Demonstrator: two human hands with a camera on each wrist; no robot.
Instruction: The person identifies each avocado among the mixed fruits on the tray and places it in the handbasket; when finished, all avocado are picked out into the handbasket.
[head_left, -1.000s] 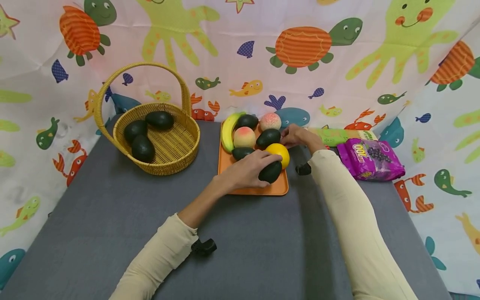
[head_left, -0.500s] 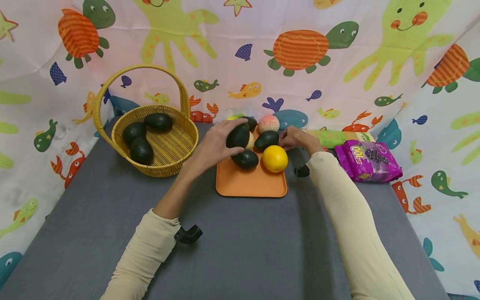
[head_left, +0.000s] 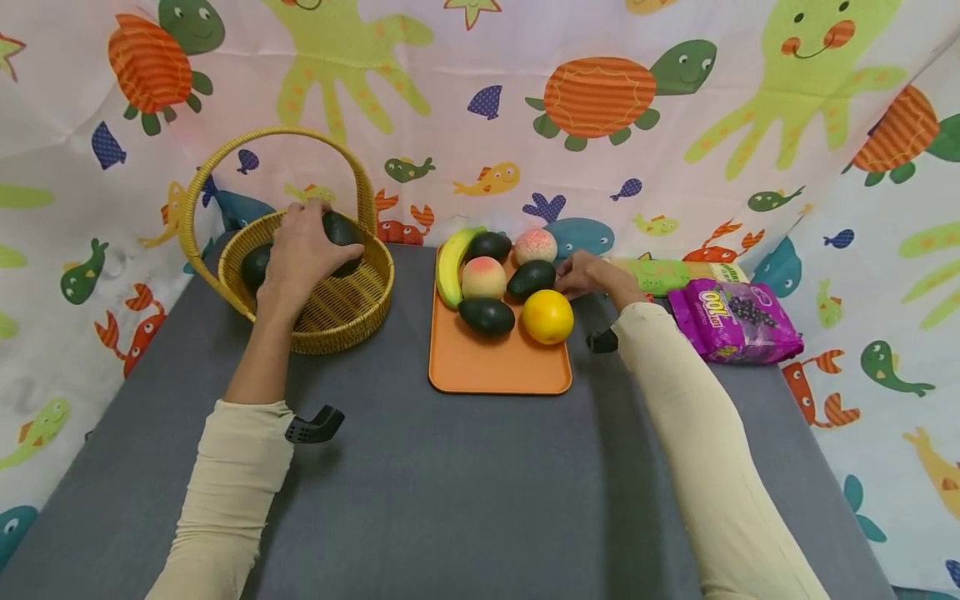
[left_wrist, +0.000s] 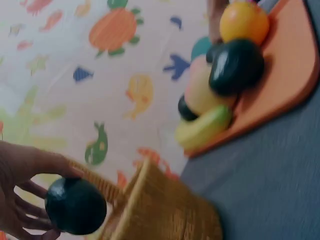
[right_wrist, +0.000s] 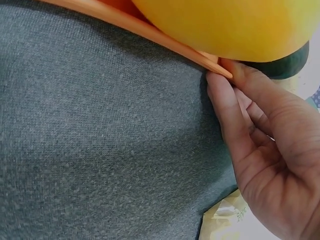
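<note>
My left hand (head_left: 300,250) grips a dark green avocado (left_wrist: 75,206) over the woven basket (head_left: 347,329), thumb on one side and fingers on the other. Another avocado (head_left: 256,265) lies in the basket, partly behind that hand. At the orange tray (head_left: 498,371), my right hand (right_wrist: 272,130) pinches the right rim between thumb and fingers. The tray bears a banana (head_left: 450,268), a peach (head_left: 483,277), a pinkish speckled peach (head_left: 536,246), a yellow-orange round fruit (head_left: 547,317) and avocados, one of them (head_left: 487,317) at the front of the group.
Right of the tray lie a purple pack with grapes printed on it (head_left: 738,321) and a long green pack (head_left: 675,275). The basket's tall handle (head_left: 277,131) arches above its bowl. A patterned sea-animal curtain (head_left: 480,108) hangs behind the grey table (head_left: 465,492).
My left hand has lifted the avocado from the tray's front right and carried it left to the basket. My right hand has stayed at the tray's right rim.
</note>
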